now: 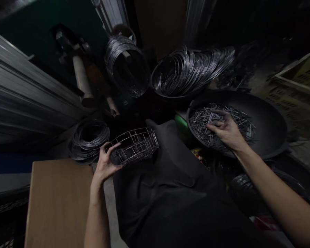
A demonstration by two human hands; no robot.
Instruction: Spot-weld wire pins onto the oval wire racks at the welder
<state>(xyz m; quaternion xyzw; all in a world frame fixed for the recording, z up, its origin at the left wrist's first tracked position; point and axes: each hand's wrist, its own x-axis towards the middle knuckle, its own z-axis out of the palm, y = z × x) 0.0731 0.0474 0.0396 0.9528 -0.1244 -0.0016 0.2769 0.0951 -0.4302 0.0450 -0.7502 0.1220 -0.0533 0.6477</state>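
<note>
Wire frame: The openwork wire frame (139, 148) is sitting above the near end of the wooden surface and over the dark cloth (167, 193) of the lap, its long side running left to right. Its curved rim is facing up, and crossing wires are forming its wall.
Left hand: The left hand (105, 162) is gripping the frame at its left end, the thumb and fingers spreading around the wires.
Right hand: The right hand (224, 130) is reaching over the short wires (201, 119), its thumb and some fingers bending toward each other — whether they are closing on a piece, I cannot tell.
Pan: The wide dark pan (270, 120) is holding the loose short wires, which are lying in a tangled heap mostly on its left side. A green edge (181, 123) is showing just beside its left rim.
Coils: A low wire coil (77, 146) is lying beyond the left hand, near the wooden surface (59, 199). Farther off, a tall coil (119, 44) is standing beside a spread bundle of wire loops (193, 69). Another coil (244, 181) is lying below the pan, partly hidden by the right forearm.
Surroundings: A thick rod (80, 75) is slanting down from dark machinery at the upper left — a yellow crate (294, 82) is standing at the far right.
</note>
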